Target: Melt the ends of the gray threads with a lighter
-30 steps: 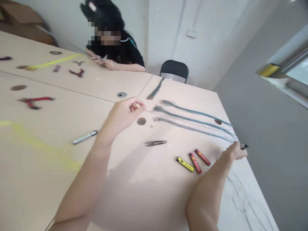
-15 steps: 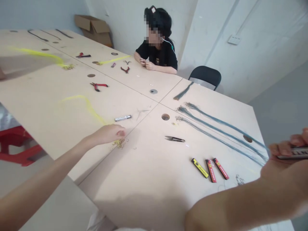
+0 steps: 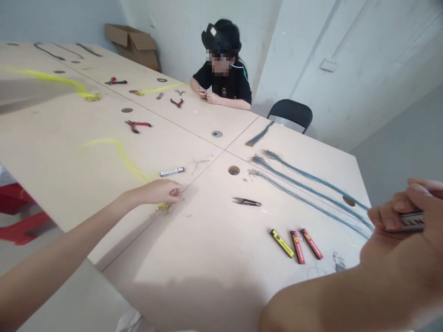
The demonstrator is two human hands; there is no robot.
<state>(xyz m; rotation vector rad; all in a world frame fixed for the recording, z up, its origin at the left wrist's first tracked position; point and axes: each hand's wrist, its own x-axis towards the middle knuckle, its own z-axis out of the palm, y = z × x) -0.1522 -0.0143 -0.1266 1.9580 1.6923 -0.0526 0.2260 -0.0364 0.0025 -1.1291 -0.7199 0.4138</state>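
Observation:
My left hand (image 3: 161, 191) is closed in a pinch just above a small pile of gold hooks (image 3: 165, 209); what its fingers hold is too small to make out. A bundle of thin yellow line (image 3: 126, 159) runs toward this hand from behind. At the right edge, my right hand (image 3: 398, 221) is raised and wrapped round a lighter (image 3: 411, 221) with a pale, lettered side. Beyond my left hand lies a white lighter (image 3: 172, 172). Thread snips (image 3: 247, 202) rest on the table between the hands.
Yellow (image 3: 282, 243) and red lighters (image 3: 311, 243) lie at right, near bundles of blue-grey line (image 3: 297, 191) with hooks. Red pliers (image 3: 138, 125) lie at left. The table (image 3: 207, 240) has round holes. A person in black (image 3: 230, 87) sits opposite, beside a black chair (image 3: 290, 113).
The view has shifted slightly. My right hand has come further into view with the lighter. My left hand stays closed over the gold hooks.

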